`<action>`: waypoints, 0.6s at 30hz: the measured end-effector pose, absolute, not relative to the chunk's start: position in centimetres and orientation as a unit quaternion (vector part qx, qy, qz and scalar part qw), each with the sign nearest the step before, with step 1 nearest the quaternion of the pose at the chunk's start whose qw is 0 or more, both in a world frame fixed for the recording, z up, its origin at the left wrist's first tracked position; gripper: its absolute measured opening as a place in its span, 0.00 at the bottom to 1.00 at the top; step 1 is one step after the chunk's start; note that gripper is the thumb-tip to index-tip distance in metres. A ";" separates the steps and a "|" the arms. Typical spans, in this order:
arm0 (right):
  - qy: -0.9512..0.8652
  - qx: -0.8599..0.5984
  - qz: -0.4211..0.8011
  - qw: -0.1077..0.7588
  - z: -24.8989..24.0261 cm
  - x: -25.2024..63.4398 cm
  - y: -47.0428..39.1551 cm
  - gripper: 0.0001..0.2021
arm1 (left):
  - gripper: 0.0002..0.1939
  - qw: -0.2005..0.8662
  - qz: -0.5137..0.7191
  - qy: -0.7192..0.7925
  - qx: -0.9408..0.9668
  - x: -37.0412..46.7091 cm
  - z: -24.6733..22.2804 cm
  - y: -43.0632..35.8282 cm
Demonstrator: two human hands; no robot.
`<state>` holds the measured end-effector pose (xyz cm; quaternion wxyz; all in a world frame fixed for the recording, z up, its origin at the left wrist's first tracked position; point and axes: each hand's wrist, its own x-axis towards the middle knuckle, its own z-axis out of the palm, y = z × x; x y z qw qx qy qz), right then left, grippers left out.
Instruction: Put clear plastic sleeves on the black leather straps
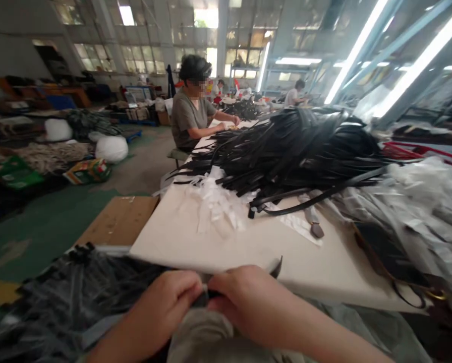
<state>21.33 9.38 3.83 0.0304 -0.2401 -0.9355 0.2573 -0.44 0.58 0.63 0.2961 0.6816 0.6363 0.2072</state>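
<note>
My left hand [173,297] is closed in a pinch at the near edge of the table, with a small pale bit at its fingertips that I cannot make out. Close beside it, my right hand [244,302] is closed around a black strap, whose curved dark end [277,267] sticks out past the knuckles over the tabletop. Fingers cover most of what lies between the hands. Beyond them, white plastic strips [222,206] lie loose on the pale table [173,237]. A large heap of black straps [286,146] covers the far part.
At lower left is a pile of straps in clear plastic [74,287], with a cardboard box [116,219] behind it. Crumpled clear plastic [430,201] and a brown-tipped strap [317,229] lie on the right. A co-worker [191,111] sits at the table's far left side.
</note>
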 end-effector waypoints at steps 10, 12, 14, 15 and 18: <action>-0.917 -0.200 0.339 0.071 4.1 17.5 10.8 0.12 | 0.20 0.320 0.220 0.638 0.665 -2.8 2.5 0.5; -0.914 -0.191 0.353 0.054 3.8 16.7 10.7 0.11 | 0.20 0.293 0.218 0.652 0.664 -3.4 2.3 0.1; -0.911 -0.182 0.367 0.040 3.8 16.1 10.8 0.12 | 0.21 0.274 0.212 0.676 0.651 -4.8 2.3 -0.7; -0.910 -0.178 0.371 0.043 3.8 15.7 10.8 0.12 | 0.22 0.266 0.214 0.684 0.644 -5.4 2.4 -1.1; -0.907 -0.151 0.384 0.080 3.9 13.0 10.2 0.11 | 0.22 0.240 0.236 0.683 0.648 -6.4 2.8 -1.7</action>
